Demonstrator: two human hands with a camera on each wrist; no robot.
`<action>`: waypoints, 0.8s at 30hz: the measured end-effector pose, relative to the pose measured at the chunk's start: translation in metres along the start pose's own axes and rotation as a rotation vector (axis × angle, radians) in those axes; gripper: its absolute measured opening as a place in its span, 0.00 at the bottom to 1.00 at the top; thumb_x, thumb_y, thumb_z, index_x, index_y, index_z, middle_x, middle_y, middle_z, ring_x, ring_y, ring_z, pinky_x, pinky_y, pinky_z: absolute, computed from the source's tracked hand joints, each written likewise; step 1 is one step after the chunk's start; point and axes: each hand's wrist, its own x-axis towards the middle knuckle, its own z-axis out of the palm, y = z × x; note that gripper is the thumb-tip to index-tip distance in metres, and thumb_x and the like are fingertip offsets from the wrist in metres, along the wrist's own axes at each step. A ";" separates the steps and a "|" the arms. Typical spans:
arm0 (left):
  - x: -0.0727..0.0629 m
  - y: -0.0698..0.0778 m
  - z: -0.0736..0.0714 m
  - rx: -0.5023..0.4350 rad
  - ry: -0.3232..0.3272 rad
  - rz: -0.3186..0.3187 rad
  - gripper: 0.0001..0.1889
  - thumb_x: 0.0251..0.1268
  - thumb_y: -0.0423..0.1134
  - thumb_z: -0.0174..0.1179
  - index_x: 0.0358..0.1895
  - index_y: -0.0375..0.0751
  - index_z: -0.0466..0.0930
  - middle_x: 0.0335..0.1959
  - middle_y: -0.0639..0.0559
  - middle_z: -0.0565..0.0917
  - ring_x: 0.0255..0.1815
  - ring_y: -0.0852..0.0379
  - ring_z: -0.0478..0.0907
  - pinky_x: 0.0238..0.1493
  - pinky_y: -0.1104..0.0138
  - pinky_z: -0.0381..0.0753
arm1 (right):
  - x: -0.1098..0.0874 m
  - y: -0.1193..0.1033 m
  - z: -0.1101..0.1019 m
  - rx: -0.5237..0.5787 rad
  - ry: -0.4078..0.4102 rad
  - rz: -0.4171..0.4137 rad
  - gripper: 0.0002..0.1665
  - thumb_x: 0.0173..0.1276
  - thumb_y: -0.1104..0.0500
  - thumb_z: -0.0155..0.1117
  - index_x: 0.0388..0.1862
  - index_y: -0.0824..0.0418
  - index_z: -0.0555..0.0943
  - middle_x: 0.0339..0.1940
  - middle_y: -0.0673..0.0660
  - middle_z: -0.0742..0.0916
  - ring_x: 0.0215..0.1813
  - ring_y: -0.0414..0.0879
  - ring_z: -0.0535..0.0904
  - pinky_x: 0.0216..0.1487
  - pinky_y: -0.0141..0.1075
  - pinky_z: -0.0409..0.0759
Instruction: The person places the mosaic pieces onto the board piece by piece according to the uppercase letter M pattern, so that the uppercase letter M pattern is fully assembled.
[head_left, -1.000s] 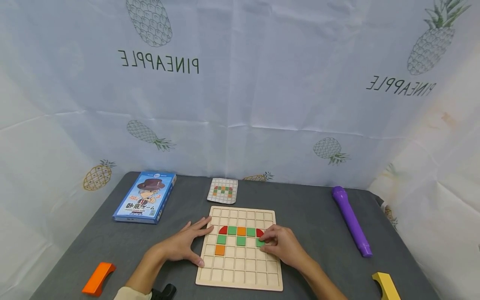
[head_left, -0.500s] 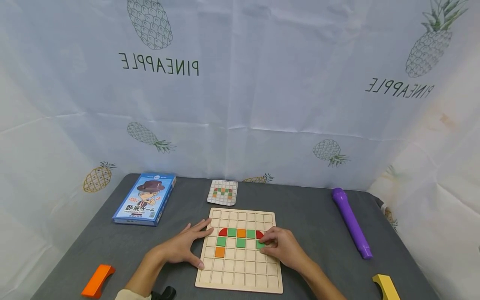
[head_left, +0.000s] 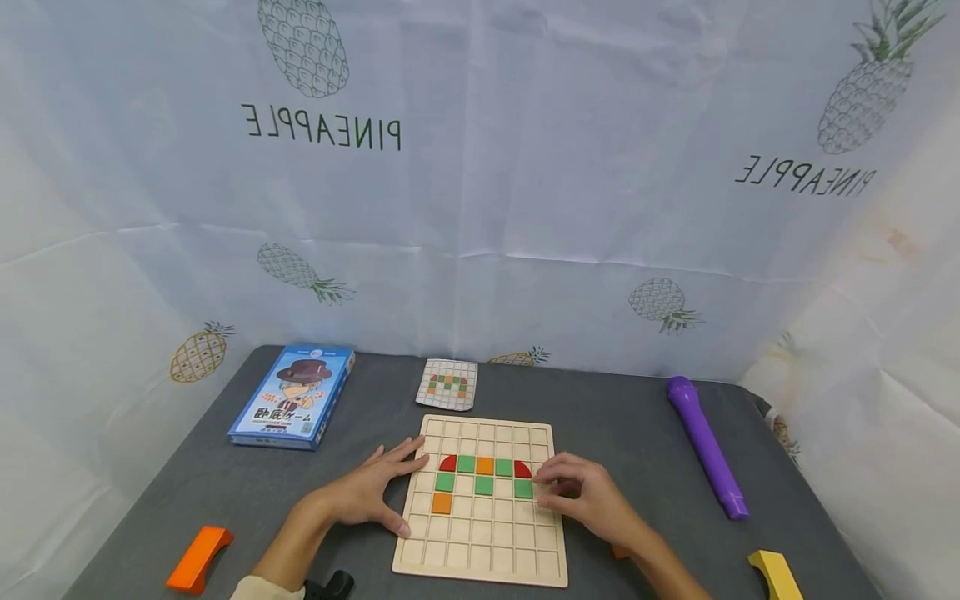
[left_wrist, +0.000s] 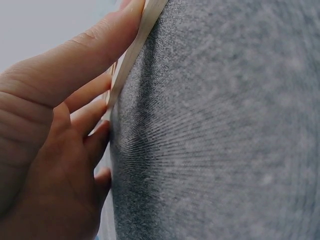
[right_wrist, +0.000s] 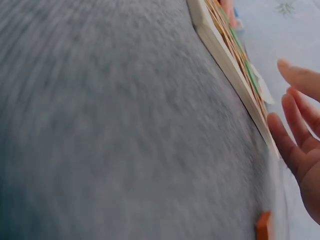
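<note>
A square wooden grid board lies on the dark table, bearing green, orange and red tiles. Spread along its left edge, my left hand touches the rim with thumb and fingertips. In the left wrist view the thumb rests at the board's edge. My right hand is over the board's right edge, thumb and fingers apart with nothing between them. Just left of its fingertips, a green tile sits in its cell below a red quarter-round tile.
Behind the board lies a pattern card. A blue game box is at the back left, a purple microphone-shaped stick at right. An orange arch block and a yellow one lie near the front. Another orange piece is mostly hidden by my right forearm.
My right hand has let go of the green tile and drawn back slightly to the right, its fingers parting. The left hand stays on the board's edge.
</note>
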 end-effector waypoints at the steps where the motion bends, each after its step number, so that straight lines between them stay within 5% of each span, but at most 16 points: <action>1: 0.000 0.000 0.000 0.000 0.001 0.001 0.56 0.47 0.49 0.80 0.80 0.38 0.60 0.86 0.40 0.46 0.86 0.31 0.39 0.77 0.28 0.29 | -0.002 -0.001 -0.003 -0.008 -0.001 -0.002 0.13 0.63 0.59 0.77 0.46 0.58 0.89 0.48 0.57 0.88 0.47 0.40 0.85 0.45 0.34 0.89; 8: 0.001 0.001 0.000 0.003 -0.003 -0.004 0.56 0.47 0.49 0.80 0.80 0.38 0.60 0.86 0.40 0.46 0.86 0.31 0.40 0.77 0.28 0.29 | -0.013 -0.004 -0.022 -0.107 -0.041 0.063 0.19 0.62 0.53 0.77 0.52 0.53 0.88 0.54 0.54 0.89 0.57 0.30 0.80 0.50 0.35 0.86; 24: 0.000 0.001 0.000 0.012 -0.006 0.009 0.56 0.47 0.52 0.79 0.80 0.38 0.60 0.86 0.39 0.47 0.85 0.29 0.40 0.77 0.28 0.30 | -0.049 -0.003 -0.049 -0.200 -0.020 0.047 0.25 0.60 0.52 0.78 0.57 0.51 0.87 0.58 0.53 0.89 0.60 0.29 0.80 0.57 0.31 0.83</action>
